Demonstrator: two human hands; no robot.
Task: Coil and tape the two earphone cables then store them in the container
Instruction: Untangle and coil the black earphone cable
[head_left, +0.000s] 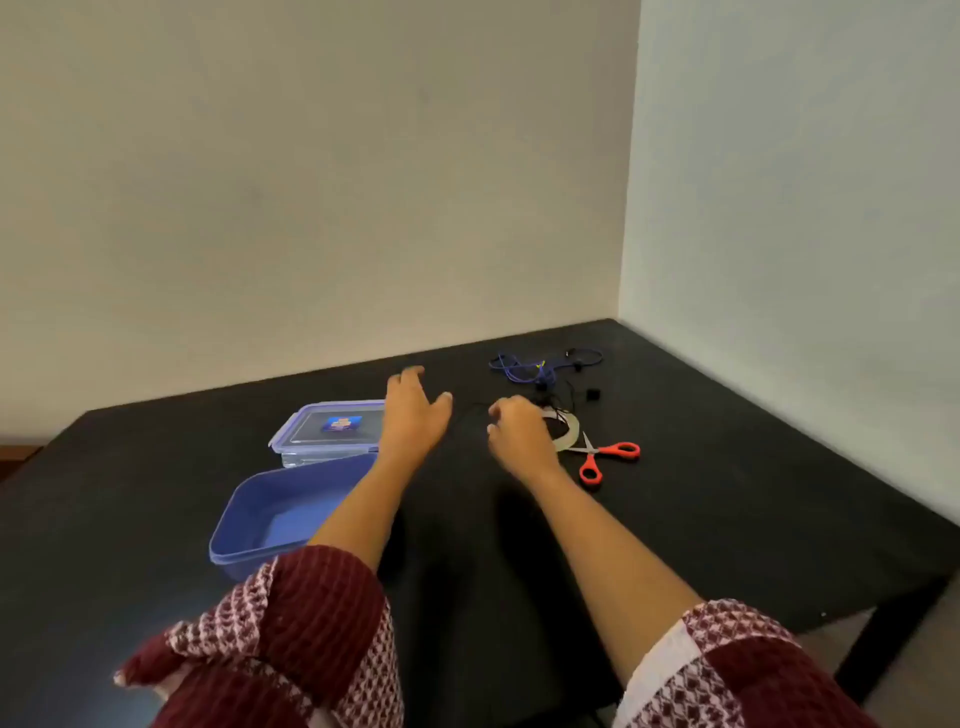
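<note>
2 earphone cables, blue cable (540, 365) and black cable (591, 395), lie tangled at 1 o'clock of right hand (519, 434), fingers curled, hold unclear; left hand (414, 415) spread, empty. Risk: pulling one may drag both, and tape (569, 439).

The flat square table top (727, 493) is matt black. Near left, the open rectangular plastic container (244, 525) is blue. Behind it, the clear lidded plastic box (311, 423) has a blue rim and a blue-and-yellow label. Far right lie a thin blue earphone cable (511, 368) with a yellow spot and a thin black earphone cable (565, 400). The small metal scissors (602, 454) have red handles. The knitted sleeves (311, 623) are maroon with maroon-and-white checks.
</note>
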